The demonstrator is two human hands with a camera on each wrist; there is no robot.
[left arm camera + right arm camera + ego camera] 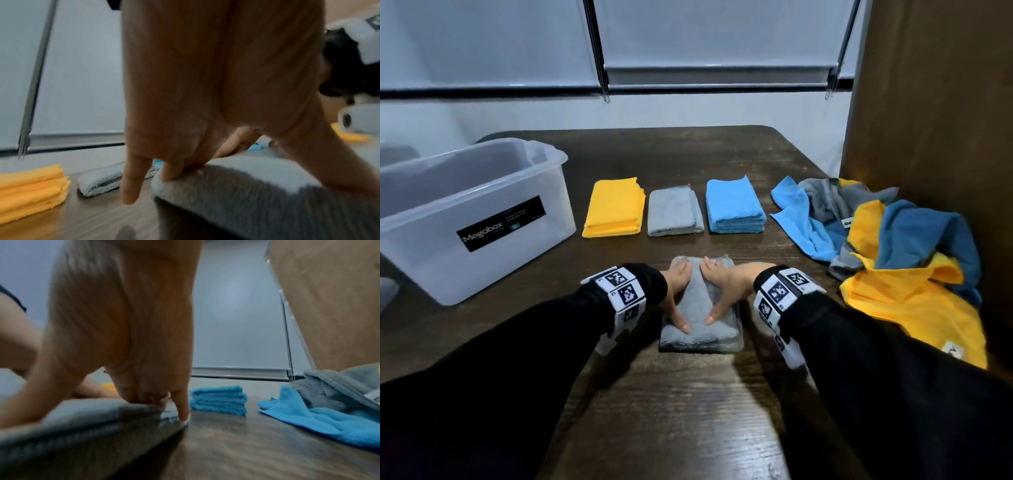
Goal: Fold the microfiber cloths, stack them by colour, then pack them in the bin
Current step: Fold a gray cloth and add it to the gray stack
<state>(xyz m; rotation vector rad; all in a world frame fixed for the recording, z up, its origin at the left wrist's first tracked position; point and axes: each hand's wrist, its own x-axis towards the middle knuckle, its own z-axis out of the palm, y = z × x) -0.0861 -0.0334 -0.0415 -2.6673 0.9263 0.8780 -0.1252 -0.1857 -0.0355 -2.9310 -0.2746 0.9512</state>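
Observation:
A folded grey cloth (700,337) lies on the table in front of me, and both hands press flat on it. My left hand (678,297) covers its left side and my right hand (719,291) its right, with fingers straight toward the far end and thumbs spread toward me. In the left wrist view the fingers (170,172) touch the grey cloth (257,194). The right wrist view shows fingertips (183,413) at the edge of the cloth (82,426). Behind it lie three folded stacks: yellow (613,209), grey (674,212) and blue (734,207).
A clear plastic bin (465,219) stands at the left of the dark wooden table (688,411). A loose pile of blue, grey and yellow cloths (893,246) lies at the right against a brown wooden panel (935,102).

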